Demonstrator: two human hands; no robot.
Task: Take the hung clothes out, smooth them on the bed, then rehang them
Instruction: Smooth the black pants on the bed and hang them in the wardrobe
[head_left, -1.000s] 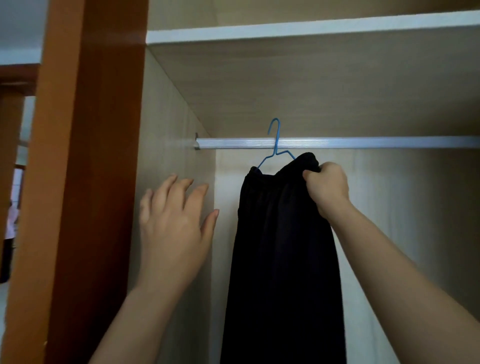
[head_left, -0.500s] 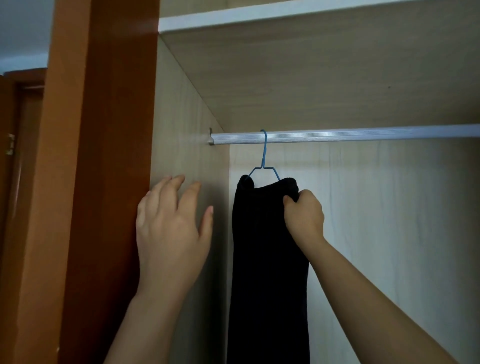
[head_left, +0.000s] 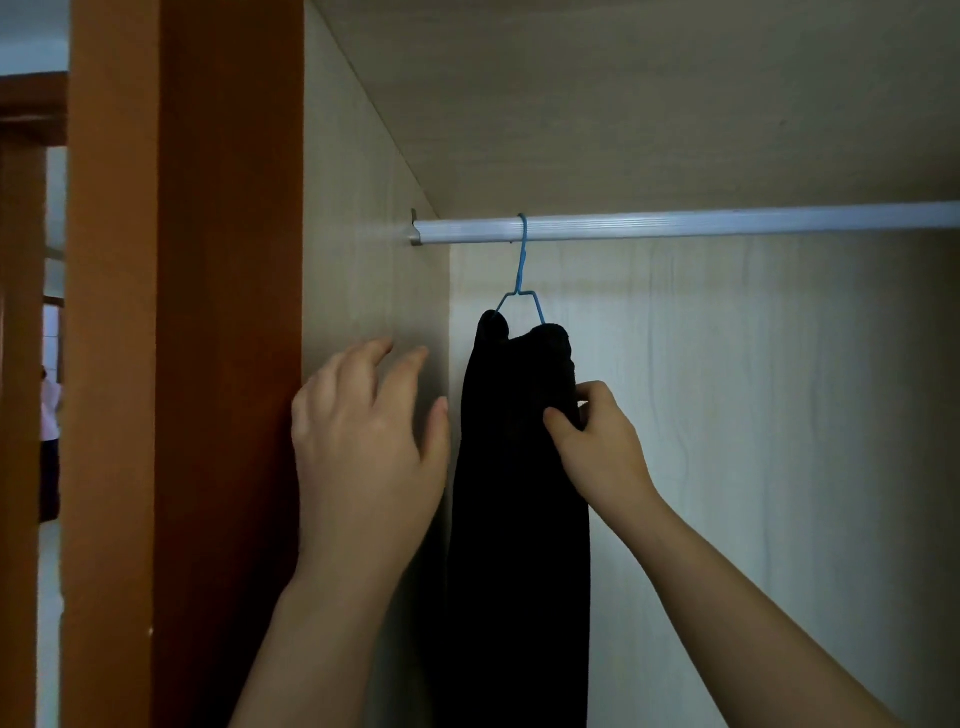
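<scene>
A black garment (head_left: 519, 493) is seen draped over a thin blue wire hanger (head_left: 521, 280), whose hook is set over a pale metal rail (head_left: 727, 223) running across the inside of a light wood-grain wardrobe (head_left: 779, 415). The hanger is placed near the left end of the rail, close to the wardrobe's left side wall, and the cloth hangs straight down out of the bottom of the view. The right edge of the garment, a little below its top fold, is pinched by the right hand (head_left: 597, 441), thumb and fingers (head_left: 558, 421) closed on the dark fabric. The left hand (head_left: 363, 452) is held raised just to the left of the garment, in front of the side wall, its fingers spread wide and gripping nothing; whether it touches the wall cannot be told. An orange-brown wooden post (head_left: 182, 364) is seen left of the wardrobe opening.
</scene>
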